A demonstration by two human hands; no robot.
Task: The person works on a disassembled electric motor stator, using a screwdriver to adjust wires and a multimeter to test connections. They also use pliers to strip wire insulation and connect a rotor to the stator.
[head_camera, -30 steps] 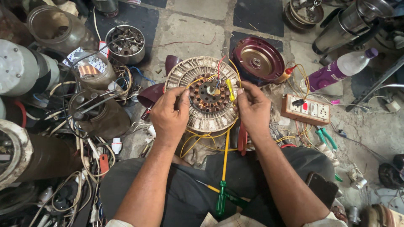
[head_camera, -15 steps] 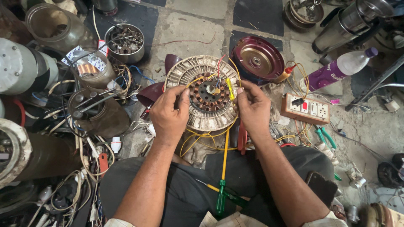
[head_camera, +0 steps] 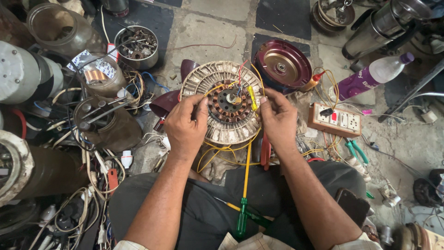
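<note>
A round fan motor stator with copper windings and yellow and red wires lies on the floor in front of my knees. My left hand grips its left side, thumb and fingers pinched near the windings. On the right edge, my right hand pinches a yellow sleeved wire. A green-handled screwdriver with a yellow shaft rests across my lap.
A maroon motor cover sits behind the stator. A switch-and-socket board, green pliers and a purple bottle are to the right. Motor housings, a bowl of parts and tangled wires crowd the left.
Both hands stay on the stator; the fingers shift only slightly on the wires.
</note>
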